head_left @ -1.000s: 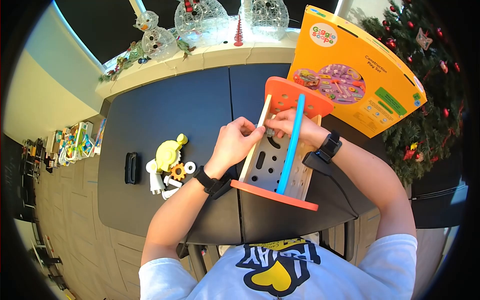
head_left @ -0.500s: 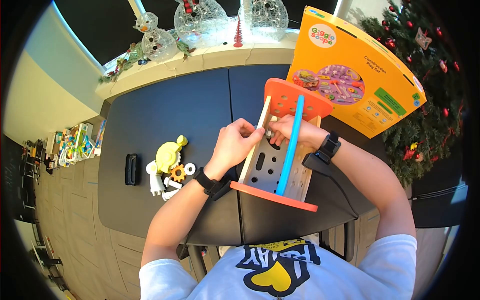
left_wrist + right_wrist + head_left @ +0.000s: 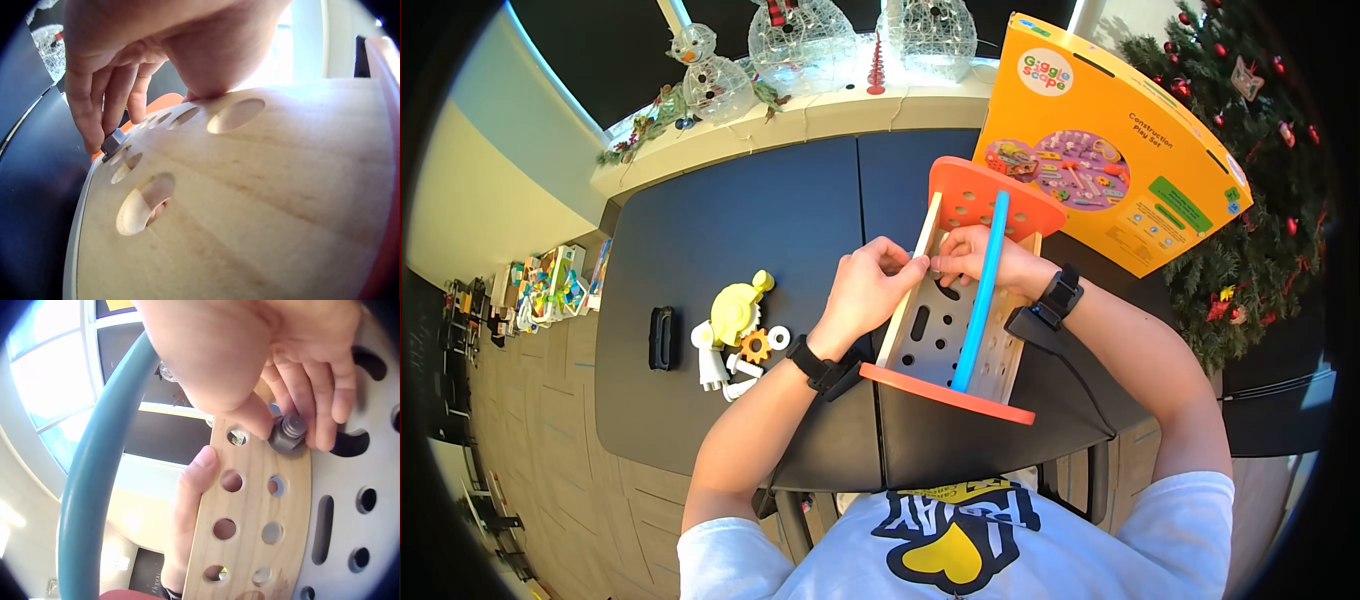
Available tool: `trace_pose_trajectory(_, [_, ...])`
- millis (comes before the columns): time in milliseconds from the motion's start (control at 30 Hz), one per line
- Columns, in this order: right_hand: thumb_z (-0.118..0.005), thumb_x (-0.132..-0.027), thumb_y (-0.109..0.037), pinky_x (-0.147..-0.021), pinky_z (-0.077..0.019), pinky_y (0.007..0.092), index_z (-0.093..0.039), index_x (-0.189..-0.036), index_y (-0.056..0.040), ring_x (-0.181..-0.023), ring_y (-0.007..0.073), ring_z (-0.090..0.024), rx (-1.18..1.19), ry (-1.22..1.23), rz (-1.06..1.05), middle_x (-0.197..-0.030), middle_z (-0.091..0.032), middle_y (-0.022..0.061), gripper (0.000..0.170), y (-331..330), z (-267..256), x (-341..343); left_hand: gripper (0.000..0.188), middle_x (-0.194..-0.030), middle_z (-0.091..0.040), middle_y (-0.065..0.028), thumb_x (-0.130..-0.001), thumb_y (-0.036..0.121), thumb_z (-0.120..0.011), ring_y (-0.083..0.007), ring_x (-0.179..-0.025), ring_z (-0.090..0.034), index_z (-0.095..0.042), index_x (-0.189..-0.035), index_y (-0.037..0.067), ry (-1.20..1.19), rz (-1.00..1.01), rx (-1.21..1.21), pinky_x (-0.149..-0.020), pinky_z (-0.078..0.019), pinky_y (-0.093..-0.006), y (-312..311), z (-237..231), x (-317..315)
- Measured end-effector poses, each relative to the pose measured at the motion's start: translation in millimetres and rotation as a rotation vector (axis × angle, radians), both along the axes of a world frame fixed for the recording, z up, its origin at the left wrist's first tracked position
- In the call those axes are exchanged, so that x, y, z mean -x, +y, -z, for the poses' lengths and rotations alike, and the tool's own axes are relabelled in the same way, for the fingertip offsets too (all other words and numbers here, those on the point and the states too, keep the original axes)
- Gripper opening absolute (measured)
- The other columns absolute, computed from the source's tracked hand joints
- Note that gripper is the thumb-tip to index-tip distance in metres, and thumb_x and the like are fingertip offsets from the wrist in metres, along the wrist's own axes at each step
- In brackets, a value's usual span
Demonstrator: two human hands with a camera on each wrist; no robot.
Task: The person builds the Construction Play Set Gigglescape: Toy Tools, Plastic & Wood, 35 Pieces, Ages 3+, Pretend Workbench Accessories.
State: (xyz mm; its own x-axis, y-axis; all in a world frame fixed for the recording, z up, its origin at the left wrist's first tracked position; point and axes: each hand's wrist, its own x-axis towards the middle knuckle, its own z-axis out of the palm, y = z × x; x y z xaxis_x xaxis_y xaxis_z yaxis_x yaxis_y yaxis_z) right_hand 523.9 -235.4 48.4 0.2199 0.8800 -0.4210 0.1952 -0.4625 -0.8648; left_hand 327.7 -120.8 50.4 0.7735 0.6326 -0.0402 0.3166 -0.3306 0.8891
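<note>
Right fingers [image 3: 324, 403] have shifted, the hands [image 3: 870, 290] [image 3: 968, 254] holding grey nut [image 3: 286, 445] and bolt head [image 3: 113, 142].

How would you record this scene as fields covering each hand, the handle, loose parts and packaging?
left hand: holds grey faceted plastic bolt head, outside pale wooden side panel
right hand: pinches grey faceted plastic nut, inside that panel
handle: curved blue rod
loose on black table: orange plastic gear, white plastic ring, others
packaging: orange cardboard box, marked Construction Play Set
</note>
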Motion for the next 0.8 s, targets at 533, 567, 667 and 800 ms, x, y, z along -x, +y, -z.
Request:
trace_pose_trajectory(533, [-0.07, -0.099, -0.033, -0.073, -0.0541, 0.027, -0.068, -0.117, 0.0032, -0.092, 0.0203, -0.077, 0.024, -0.019, -0.028, -0.109, -0.077, 0.0163, 0.041, -2, -5, 0, 0.045, -0.092, -0.078, -0.0184, -0.093, 0.04, -0.077, -0.0279, -0.089, -0.077, -0.071, -0.096, -0.004, -0.002, 0.004, -0.003, -0.083, -0.0593, -0.0364, 0, 1, 0])
trace_pose_trajectory(567, [-0.069, -0.1, -0.031, -0.073, -0.0548, 0.0279, -0.068, -0.117, 0.0042, -0.092, 0.0211, -0.077, 0.043, 0.003, -0.028, -0.11, -0.077, 0.0172, 0.04, -2, -5, 0, 0.045, -0.092, -0.078, -0.0184, -0.093, 0.04, -0.077, -0.0279, -0.089, -0.077, -0.071, -0.096, -0.004, -0.001, 0.005, -0.001, -0.083, -0.0593, -0.0364, 0, 0, 0])
trace_pose_trajectory(667, [-0.064, -0.103, -0.027, -0.073, -0.0568, 0.0303, -0.067, -0.118, 0.0067, -0.092, 0.0233, -0.078, 0.098, 0.064, -0.012, -0.113, -0.076, 0.0198, 0.037, 1, -4, -1, 0.045, -0.092, -0.078, -0.0183, -0.093, 0.041, -0.077, -0.0277, -0.089, -0.077, -0.071, -0.095, -0.004, 0.003, 0.005, -0.001, -0.082, -0.0592, -0.0362, 0, 0, 0])
trace_pose_trajectory(800, [-0.063, -0.103, -0.025, -0.069, -0.0569, 0.0303, -0.067, -0.118, 0.0074, -0.092, 0.0228, -0.077, 0.15, 0.097, 0.054, -0.112, -0.076, 0.0203, 0.036, 3, -5, 0, 0.044, -0.091, -0.078, -0.0179, -0.092, 0.041, -0.077, -0.0272, -0.088, -0.077, -0.071, -0.095, -0.003, 0.003, 0.005, -0.002, -0.082, -0.0591, -0.0361, 0, 0, 0])
